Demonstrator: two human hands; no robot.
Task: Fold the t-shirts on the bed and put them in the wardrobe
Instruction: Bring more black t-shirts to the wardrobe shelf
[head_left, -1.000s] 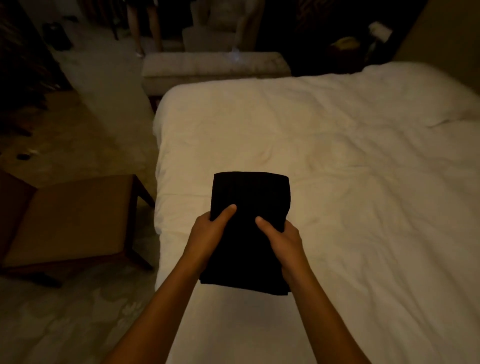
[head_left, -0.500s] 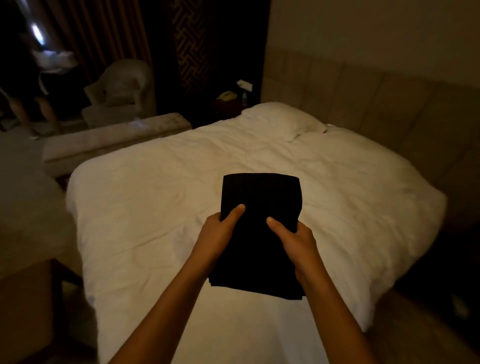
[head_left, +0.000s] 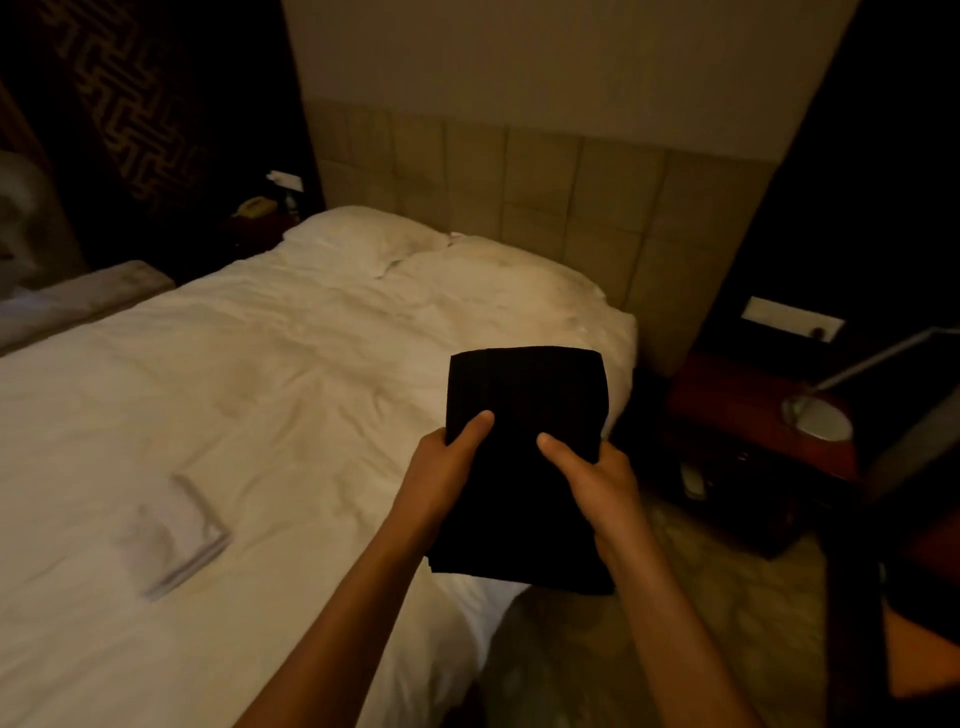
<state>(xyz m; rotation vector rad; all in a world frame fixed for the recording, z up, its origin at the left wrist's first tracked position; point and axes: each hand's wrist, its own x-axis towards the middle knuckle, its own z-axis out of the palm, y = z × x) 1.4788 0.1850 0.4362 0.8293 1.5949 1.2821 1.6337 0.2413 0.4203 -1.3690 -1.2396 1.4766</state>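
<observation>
A folded black t-shirt (head_left: 524, 457) — a flat, ribbed-looking rectangle — is held in the air over the bed's right edge. It is gripped at its left side by the left hand (head_left: 441, 467) and at its right side by the right hand (head_left: 597, 478), thumbs laid on top, fingers hidden beneath. On the rumpled white bed (head_left: 270, 374), a folded white t-shirt (head_left: 176, 535) is seen lying flat to the left. Farther off, a soft pillow (head_left: 363, 244) is set against the panelled headboard (head_left: 519, 176) — a dark wooden nightstand (head_left: 753, 410) stands to the right.

A folded t-shirt (head_left: 176, 535) lies on the bed (head_left: 260, 374), pillow (head_left: 363, 239) behind, nightstand (head_left: 753, 415) to the right.
</observation>
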